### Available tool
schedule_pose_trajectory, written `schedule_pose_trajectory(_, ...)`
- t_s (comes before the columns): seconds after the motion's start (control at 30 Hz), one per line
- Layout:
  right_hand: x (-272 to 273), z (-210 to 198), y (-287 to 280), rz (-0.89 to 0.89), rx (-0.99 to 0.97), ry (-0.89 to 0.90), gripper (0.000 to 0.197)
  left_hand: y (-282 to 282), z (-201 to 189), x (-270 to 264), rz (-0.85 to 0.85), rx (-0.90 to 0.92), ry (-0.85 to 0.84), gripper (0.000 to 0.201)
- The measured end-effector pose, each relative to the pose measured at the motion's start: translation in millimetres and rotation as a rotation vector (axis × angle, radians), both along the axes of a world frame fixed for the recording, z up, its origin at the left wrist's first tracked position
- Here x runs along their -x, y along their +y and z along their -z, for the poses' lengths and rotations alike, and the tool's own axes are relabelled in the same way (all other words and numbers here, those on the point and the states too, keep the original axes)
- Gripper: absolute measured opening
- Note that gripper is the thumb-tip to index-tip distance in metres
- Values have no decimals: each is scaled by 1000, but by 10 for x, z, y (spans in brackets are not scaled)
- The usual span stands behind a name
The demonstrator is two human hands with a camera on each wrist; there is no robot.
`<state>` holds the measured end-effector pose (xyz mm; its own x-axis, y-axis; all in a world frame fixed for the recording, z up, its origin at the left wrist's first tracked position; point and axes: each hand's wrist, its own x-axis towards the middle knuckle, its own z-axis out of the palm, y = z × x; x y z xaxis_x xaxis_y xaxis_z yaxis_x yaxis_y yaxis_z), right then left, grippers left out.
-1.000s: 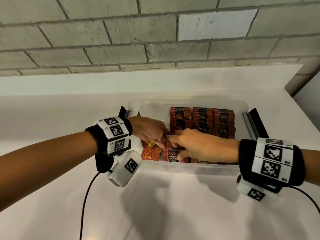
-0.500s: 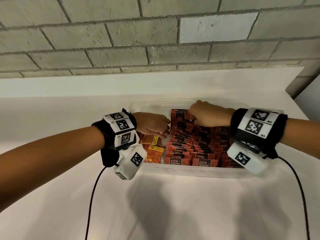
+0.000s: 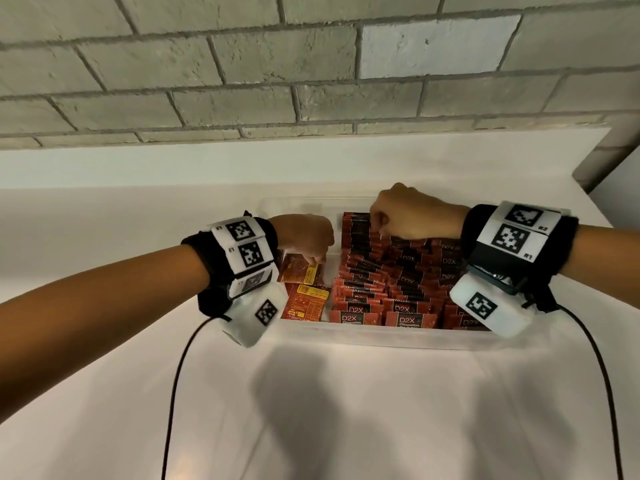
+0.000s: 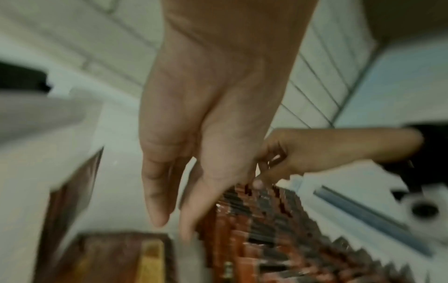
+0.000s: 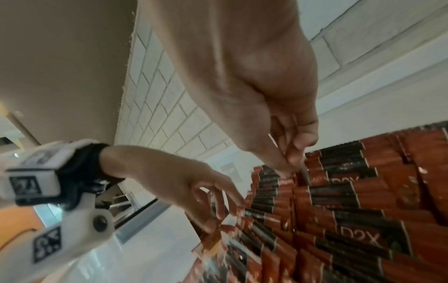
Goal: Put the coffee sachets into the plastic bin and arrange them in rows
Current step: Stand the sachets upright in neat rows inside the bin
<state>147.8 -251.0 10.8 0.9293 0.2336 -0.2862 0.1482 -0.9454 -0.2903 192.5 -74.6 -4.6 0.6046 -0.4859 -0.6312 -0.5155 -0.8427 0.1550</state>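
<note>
Reaching for the flat sachets lying just under the left hand

**Head view:** Looking down, the plastic bin sits on the white surface, its right and middle filled with rows of standing coffee sachets. Two loose sachets lie flat in the bin's left strip, long axes running roughly front to back. The left hand hangs directly over the farther one, fingertips touching or nearly touching its far end. The right hand sits at the back of the rows, well away from the flat pair, so the left is plainly the nearer.

**Left wrist view:** Though blurred, the left hand shows straight, relaxed fingers holding nothing; a flat sachet lies below and ahead of the fingertips, the rows to their right.

**Right wrist view:** The right hand has its fingers curled, tips pinching the top edge of a standing sachet at the far end of a row
</note>
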Motion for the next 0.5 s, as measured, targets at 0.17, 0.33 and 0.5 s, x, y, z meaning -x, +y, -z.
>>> schedule_pose_trajectory(0.17, -14, -134, -150, 15, -28, -21, 18, 24, -30, 72, 226, -245, 72, 57)
schedule_pose_trajectory(0.33, 71, -231, -257, 0, -83, -40, 13, -20, -46, 140, 314, -393, 85, 46)
schedule_pose_trajectory(0.5, 162, -248, -311, 8, -107, -37, 11, -104, 11, 177, 493, -458, -9, 48)
